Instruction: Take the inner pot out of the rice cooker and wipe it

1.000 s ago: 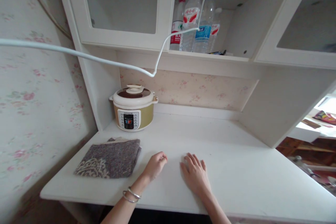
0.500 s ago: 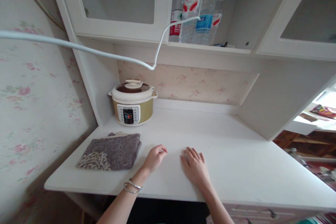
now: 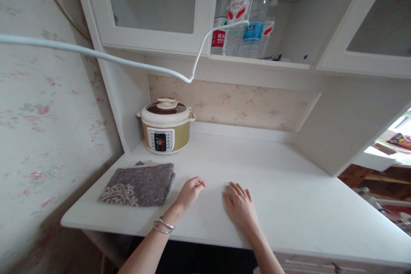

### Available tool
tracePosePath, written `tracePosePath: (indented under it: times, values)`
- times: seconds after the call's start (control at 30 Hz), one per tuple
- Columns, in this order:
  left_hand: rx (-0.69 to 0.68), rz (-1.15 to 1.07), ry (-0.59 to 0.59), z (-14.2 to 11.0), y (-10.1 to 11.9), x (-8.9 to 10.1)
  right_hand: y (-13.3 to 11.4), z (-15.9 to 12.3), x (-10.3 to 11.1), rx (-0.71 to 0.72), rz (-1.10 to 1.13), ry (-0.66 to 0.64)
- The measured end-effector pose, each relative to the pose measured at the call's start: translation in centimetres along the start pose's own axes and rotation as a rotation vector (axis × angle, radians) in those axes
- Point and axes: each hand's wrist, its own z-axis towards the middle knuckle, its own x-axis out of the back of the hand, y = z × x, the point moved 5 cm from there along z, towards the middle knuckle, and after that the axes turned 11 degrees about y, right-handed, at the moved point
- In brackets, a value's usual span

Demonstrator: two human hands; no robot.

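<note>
My left hand [image 3: 192,192] rests on the white desk [image 3: 212,218], its fingers curled in and nothing visible in them. Two silver bangles [image 3: 164,225] circle that wrist. To the right, my right hand [image 3: 240,205] lies palm down on the desktop with its fingers stretched out, touching only the surface. A folded grey-brown cloth [image 3: 144,183] with a cream scroll pattern lies left of my left hand, apart from it. Behind the cloth stands a green and cream electric cooker [image 3: 166,126], its lid on and its control panel facing me.
A white cable [image 3: 135,65] hangs across the view in front of the cupboard. Several plastic bottles [image 3: 236,21] stand on the cupboard's open shelf above the desk. Flowered wallpaper [image 3: 38,137] covers the wall at left. At the lower right is a drawer handle [image 3: 338,268].
The view has shifted slightly, so the cupboard, bottles and cooker appear a little further right and the bottles lower. Both hands keep their pose on the desk.
</note>
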Motion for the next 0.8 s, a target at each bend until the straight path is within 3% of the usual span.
tracePosePath:
  times: [0.8]
  values:
    - [0.051,-0.012,-0.005,-0.16,0.14,0.00,0.25,-0.13,-0.28,0.009,0.020,0.023]
